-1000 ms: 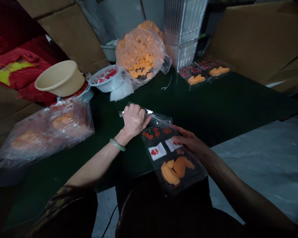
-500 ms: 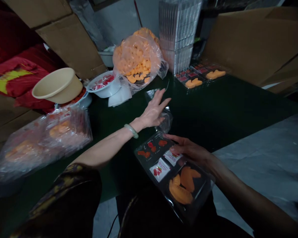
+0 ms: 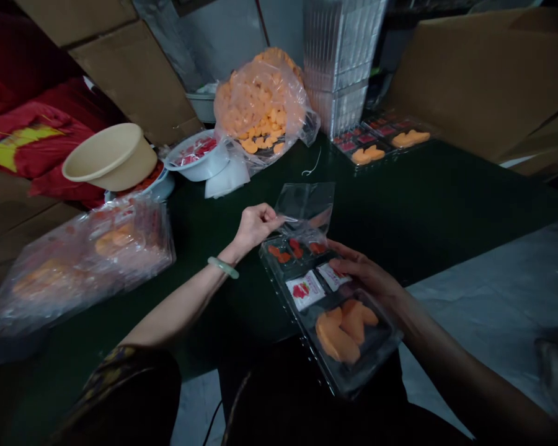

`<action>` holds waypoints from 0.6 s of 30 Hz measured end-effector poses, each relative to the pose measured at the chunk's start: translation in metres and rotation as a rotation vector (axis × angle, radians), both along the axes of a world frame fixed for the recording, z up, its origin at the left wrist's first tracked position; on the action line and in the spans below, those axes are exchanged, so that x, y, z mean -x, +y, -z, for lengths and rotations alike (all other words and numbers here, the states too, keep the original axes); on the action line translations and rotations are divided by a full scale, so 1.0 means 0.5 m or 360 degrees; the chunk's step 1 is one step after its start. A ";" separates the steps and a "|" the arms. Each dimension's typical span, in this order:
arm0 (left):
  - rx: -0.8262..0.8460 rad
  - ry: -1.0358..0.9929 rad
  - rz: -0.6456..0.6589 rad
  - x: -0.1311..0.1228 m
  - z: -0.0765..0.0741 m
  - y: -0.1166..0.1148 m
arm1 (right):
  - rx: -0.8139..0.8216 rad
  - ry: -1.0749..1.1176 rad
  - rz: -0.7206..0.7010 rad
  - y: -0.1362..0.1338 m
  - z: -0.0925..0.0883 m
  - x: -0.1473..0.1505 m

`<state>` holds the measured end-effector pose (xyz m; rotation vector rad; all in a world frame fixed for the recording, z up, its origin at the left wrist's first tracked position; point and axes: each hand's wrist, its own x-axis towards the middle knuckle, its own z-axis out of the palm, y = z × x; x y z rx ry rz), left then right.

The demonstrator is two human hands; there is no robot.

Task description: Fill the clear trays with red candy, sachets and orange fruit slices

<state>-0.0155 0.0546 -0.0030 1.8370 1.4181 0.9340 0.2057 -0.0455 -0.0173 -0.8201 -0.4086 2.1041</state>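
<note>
My right hand (image 3: pixel 365 271) grips the right side of a tray (image 3: pixel 302 319) tilted over the table's near edge. Inside it lie orange shaped pieces (image 3: pixel 344 331), two printed white packets (image 3: pixel 305 290) and small red-orange pieces (image 3: pixel 279 254). A clear plastic bag flap (image 3: pixel 305 201) stretches out beyond the tray's far end. My left hand (image 3: pixel 258 224) pinches the left edge of that flap between thumb and fingers. How far the clear bag reaches over the tray is hard to make out.
Bagged trays (image 3: pixel 88 254) lie in a pile at left. Behind are a cream basin (image 3: pixel 111 158), a white bowl (image 3: pixel 199 158), a bag of orange pieces (image 3: pixel 260 105) and stacked clear trays (image 3: pixel 341 68). Filled trays (image 3: pixel 385 139) sit at back right, near a cardboard box (image 3: pixel 483 87).
My left hand has drawn back toward me and closed from spread fingers to a pinch on the bag flap. The flap now stands spread out beyond the tray.
</note>
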 end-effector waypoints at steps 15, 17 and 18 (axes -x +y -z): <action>-0.0398 0.0340 -0.0087 0.044 0.042 -0.168 | 0.0066 -0.0316 0.0170 -0.022 -0.003 0.034; -0.0409 0.0380 -0.0117 0.036 0.039 -0.183 | 0.0056 -0.0371 0.0232 -0.024 -0.002 0.040; -0.0434 0.0423 -0.0096 0.033 0.035 -0.192 | 0.0052 -0.0405 0.0256 -0.024 -0.001 0.042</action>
